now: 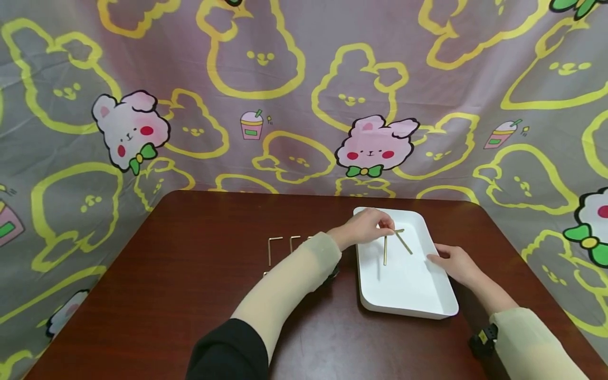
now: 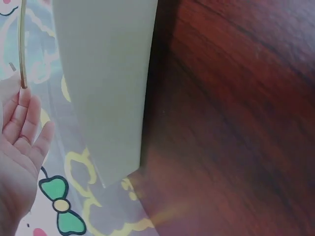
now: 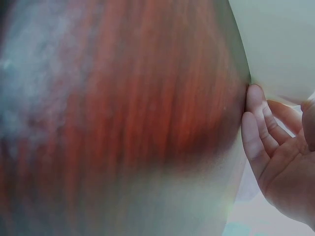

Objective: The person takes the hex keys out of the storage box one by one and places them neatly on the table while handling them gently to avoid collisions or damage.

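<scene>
Over the white tray (image 1: 404, 290), my left hand (image 1: 369, 226) pinches a gold-coloured L-shaped hex key (image 1: 385, 252) whose long arm hangs down. In the left wrist view the same hex key (image 2: 21, 49) stands between thumb and fingers, its lower end at the fingertips. A second L-shaped hex key (image 1: 405, 243) lies inside the tray, just right of the left hand and partly behind its fingertips. At the tray's right side, my right hand (image 1: 456, 262) grips the rim, thumb on top. In the right wrist view its fingers (image 3: 256, 142) touch the tray's outer wall (image 3: 275, 44).
Left of the tray, more L-shaped keys (image 1: 269, 252) lie in a row on the dark brown table (image 1: 190, 295); the left forearm hides part of them. A patterned curtain (image 1: 285, 116) hangs behind the table and along both sides. A wrist camera (image 1: 484, 340) sits at the right sleeve.
</scene>
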Available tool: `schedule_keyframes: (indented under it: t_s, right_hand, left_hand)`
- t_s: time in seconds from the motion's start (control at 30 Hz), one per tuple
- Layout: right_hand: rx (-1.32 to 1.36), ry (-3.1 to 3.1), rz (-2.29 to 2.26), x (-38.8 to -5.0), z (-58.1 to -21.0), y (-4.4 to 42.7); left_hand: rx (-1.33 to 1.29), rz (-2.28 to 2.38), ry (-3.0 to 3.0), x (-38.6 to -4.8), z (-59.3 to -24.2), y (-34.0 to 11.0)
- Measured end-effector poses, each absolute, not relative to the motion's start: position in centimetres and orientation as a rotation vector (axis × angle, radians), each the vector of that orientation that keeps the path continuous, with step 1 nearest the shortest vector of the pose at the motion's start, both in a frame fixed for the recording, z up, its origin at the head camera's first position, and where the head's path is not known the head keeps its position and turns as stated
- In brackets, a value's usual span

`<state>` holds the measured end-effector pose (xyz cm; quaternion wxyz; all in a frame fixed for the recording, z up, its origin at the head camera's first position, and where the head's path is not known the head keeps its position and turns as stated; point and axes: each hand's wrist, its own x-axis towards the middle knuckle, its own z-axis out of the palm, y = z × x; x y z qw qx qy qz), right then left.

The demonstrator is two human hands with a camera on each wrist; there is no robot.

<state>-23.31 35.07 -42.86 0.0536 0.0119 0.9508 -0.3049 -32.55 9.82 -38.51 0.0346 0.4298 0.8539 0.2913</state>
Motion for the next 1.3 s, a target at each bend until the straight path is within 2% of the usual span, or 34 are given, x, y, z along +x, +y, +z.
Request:
schedule_keyframes:
  t_s: [0.73, 1.3]
  right_hand:
    - [0.064, 2.854, -0.902, -23.3, -42.9, 34.7]
    - [0.04, 2.867, -0.895, -23.5, -42.9, 35.2]
  left_hand:
    - [1.425, 0.922, 2.528, -31.3, -37.3, 4.2]
    - [1.284, 0.852, 2.603, -30.5, -37.0, -2.1]
